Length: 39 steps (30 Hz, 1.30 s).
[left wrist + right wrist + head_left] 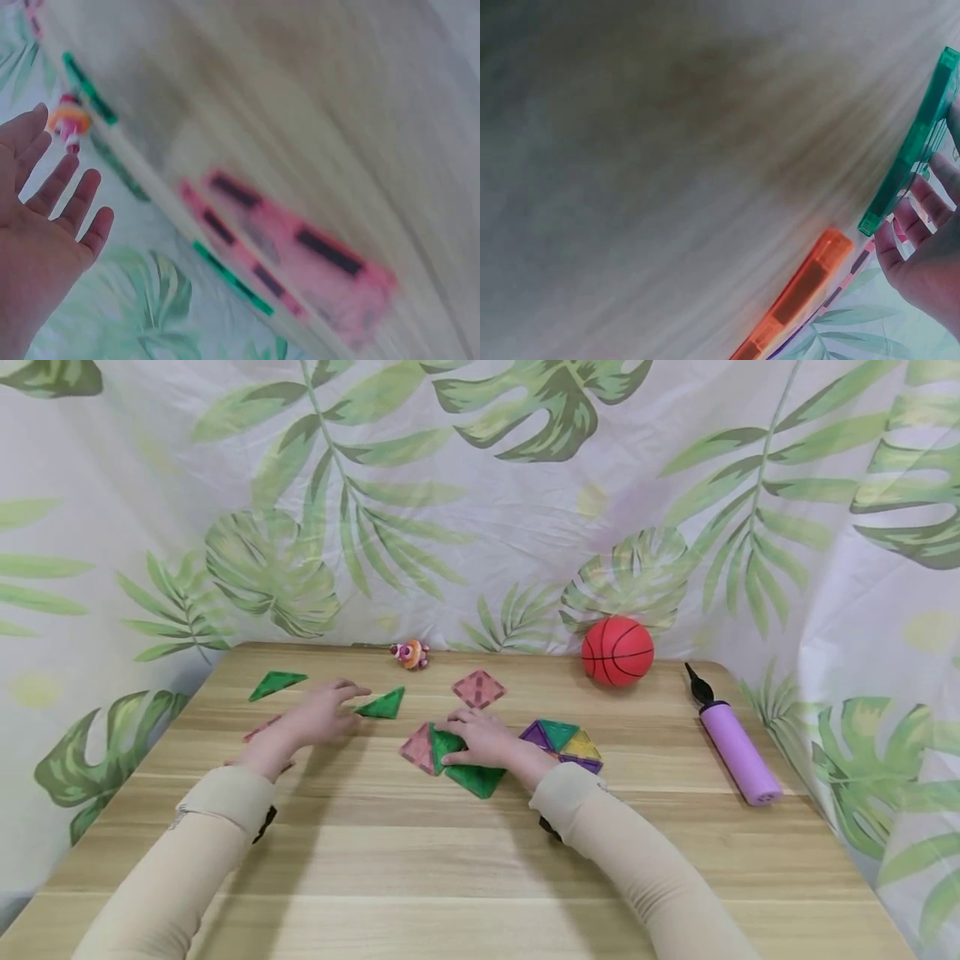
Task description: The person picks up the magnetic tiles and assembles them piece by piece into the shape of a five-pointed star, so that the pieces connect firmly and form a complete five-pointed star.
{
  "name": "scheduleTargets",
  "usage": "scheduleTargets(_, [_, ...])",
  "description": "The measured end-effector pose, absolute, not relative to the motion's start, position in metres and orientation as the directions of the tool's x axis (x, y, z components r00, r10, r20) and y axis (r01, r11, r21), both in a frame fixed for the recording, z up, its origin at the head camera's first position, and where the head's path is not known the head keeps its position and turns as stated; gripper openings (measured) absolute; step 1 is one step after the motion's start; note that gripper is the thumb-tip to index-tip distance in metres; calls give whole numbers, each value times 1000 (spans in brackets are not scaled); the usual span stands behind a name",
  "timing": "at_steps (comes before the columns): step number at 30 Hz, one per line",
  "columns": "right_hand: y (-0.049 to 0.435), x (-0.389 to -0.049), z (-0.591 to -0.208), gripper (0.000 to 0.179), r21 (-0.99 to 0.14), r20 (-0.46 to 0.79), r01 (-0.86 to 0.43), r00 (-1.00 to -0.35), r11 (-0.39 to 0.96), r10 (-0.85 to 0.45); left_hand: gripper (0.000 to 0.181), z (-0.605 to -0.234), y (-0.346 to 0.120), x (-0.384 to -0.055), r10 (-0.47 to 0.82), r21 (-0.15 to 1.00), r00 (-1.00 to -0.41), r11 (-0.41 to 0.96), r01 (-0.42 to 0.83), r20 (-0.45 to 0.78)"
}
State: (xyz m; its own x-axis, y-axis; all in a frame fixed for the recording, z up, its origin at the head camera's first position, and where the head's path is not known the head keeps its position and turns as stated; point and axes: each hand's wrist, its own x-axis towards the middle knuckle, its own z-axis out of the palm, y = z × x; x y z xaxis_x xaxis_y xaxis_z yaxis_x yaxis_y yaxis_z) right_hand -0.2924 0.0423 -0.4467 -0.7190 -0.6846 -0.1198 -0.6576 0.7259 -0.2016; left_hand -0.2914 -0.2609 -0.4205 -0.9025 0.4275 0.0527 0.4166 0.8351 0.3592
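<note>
In the head view my left hand (326, 714) hovers over the table's left side, its fingers stretched toward a green triangular magnetic tile (385, 703); the left wrist view shows nothing in the palm. My right hand (483, 739) is near the middle, its thumb and fingers at the edges of a green triangular magnetic tile (480, 779), partly covering it. Beside that lie another green tile (442, 745) and a pink triangular tile (420, 748), edge to edge. In the right wrist view the fingertips meet the rim of a green tile (911, 150).
A many-coloured cluster of tiles (558, 735) lies right of my right hand. Pink tiles (478, 688) are behind it; another green tile (276, 684) is far left. A small figurine (411, 654), red ball (618, 652) and purple pump (738, 752) stand along the back and right.
</note>
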Motion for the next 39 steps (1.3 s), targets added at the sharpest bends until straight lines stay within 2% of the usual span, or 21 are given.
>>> scheduleTargets(4, [42, -292, -447, 65, -192, -123, -655, -722, 730, -680, 53, -410, -280, -284, 406, 392, -912, 831, 394, 55])
scheduleTargets(8, [41, -291, -446, 66, -180, -125, -659, -721, 730, -681, 56, -403, -301, -278, 381, 374, -924, 854, 361, 24])
scheduleTargets(13, [40, -290, -447, 66, -159, -122, -666, -720, 729, -684, 58, -403, -327, -272, 399, 338, -917, 861, 381, 18])
scheduleTargets(22, [40, -289, -447, 65, -171, -123, -661, -721, 731, -681, 47, -414, -362, -268, 404, 328, -914, 866, 377, -17])
scheduleTargets(30, [40, -290, -444, 64, -190, -133, -649, -726, 737, -674, 40, -431, -373, -270, 346, 319, -938, 889, 328, -1])
scheduleTargets(39, [40, -291, -444, 65, -183, -132, -652, -726, 736, -675, 39, -438, -362, -280, 304, 378, -953, 882, 282, 4])
